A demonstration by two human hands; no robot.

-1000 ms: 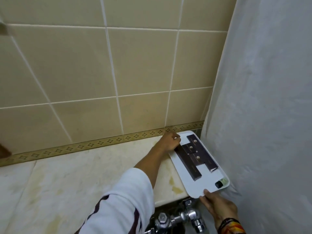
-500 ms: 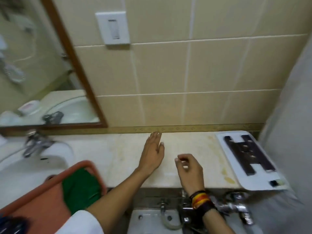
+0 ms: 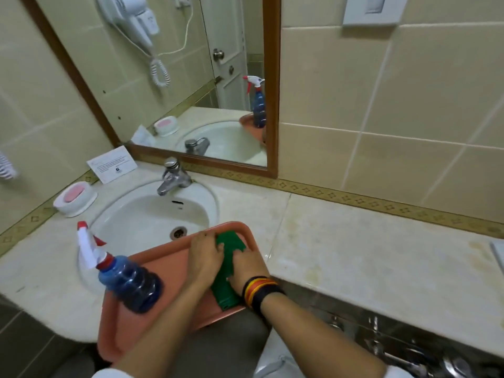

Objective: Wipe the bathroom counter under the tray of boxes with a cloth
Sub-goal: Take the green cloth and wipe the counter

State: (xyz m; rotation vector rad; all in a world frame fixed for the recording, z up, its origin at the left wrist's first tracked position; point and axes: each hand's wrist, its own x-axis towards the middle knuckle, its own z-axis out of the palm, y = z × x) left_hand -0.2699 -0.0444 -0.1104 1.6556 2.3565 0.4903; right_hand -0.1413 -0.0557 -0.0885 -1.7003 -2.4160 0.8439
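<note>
A folded green cloth (image 3: pixel 228 240) lies at the right end of an orange tray (image 3: pixel 166 264) that rests over the front of the sink. My left hand (image 3: pixel 204 256) grips the cloth's left edge. My right hand (image 3: pixel 247 266), with striped bands on the wrist, closes over its right side. The stained marble counter (image 3: pixel 354 255) stretches to the right of my hands. Only a corner of the white tray of boxes (image 3: pixel 499 253) shows at the far right edge; the boxes are out of view.
A blue spray bottle (image 3: pixel 128 282) stands on the orange tray's left part. Behind it are the sink (image 3: pixel 152 214), a faucet (image 3: pixel 171 177), a soap dish (image 3: pixel 75 199) and a card (image 3: pixel 111 163). A mirror (image 3: pixel 191 77) hangs above. Chrome pipes (image 3: pixel 395 346) run under the counter.
My hands left the white tray of boxes at the right and moved left across the counter. My view swung left with them. Both hands are now on the green cloth in the orange tray.
</note>
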